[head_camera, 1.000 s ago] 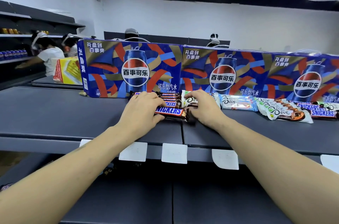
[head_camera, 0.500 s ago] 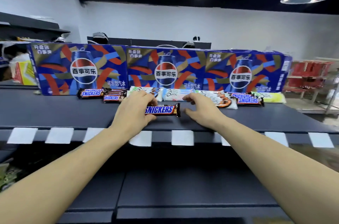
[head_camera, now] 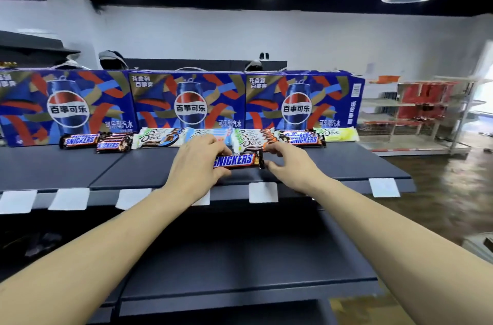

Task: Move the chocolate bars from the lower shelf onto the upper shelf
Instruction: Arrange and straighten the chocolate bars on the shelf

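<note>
Left hand [head_camera: 196, 162] grips the Snickers bar [head_camera: 236, 160] over the upper shelf [head_camera: 80, 172]; right hand [head_camera: 290, 164], fingers loosely curled, touches the bar's right end.

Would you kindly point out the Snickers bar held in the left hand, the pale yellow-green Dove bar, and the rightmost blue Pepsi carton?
Snickers bar held in the left hand [head_camera: 236, 160], head view, printed logo.
Pale yellow-green Dove bar [head_camera: 336, 134], head view, wrapper middle.
Rightmost blue Pepsi carton [head_camera: 296, 108], head view, round logo.
</note>
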{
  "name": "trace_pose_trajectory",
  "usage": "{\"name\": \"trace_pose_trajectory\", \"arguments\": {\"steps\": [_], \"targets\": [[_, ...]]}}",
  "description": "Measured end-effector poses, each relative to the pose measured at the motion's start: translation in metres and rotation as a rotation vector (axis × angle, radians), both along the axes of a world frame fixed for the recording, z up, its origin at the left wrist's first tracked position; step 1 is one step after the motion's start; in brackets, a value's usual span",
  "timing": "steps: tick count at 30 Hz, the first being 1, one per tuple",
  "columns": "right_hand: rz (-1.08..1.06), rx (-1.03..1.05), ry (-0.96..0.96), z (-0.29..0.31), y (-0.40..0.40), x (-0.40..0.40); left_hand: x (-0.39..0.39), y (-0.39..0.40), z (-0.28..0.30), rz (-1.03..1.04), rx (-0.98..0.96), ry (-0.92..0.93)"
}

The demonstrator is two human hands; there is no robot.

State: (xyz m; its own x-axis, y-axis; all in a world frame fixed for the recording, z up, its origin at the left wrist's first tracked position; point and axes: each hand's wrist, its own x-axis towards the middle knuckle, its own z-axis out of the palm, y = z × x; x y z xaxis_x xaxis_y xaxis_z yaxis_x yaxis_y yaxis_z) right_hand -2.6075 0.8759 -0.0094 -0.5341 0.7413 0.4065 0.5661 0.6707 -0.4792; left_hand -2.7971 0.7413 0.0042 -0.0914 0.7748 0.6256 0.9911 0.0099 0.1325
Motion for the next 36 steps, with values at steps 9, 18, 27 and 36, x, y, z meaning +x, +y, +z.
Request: {"name": "trace_pose_trajectory", "arguments": {"steps": [9, 18, 27, 36], "targets": [[-0.137, 0.021, -0.008, 0.000, 0.050, 0.052, 0.037, 0.065, -0.001, -0.078, -0.015, 0.026], [-0.231, 0.047, 0.012, 0.003, 0.102, 0.095, 0.082, 0.146, -0.010, -0.132, -0.080, 0.057], [-0.168, 0.072, 0.083, 0.002, 0.143, 0.107, 0.123, 0.207, -0.014, -0.010, -0.138, 0.034], [-0.124, 0.112, 0.108, 0.000, 0.160, 0.109, 0.136, 0.242, -0.014, 0.103, -0.164, 0.022]]}}
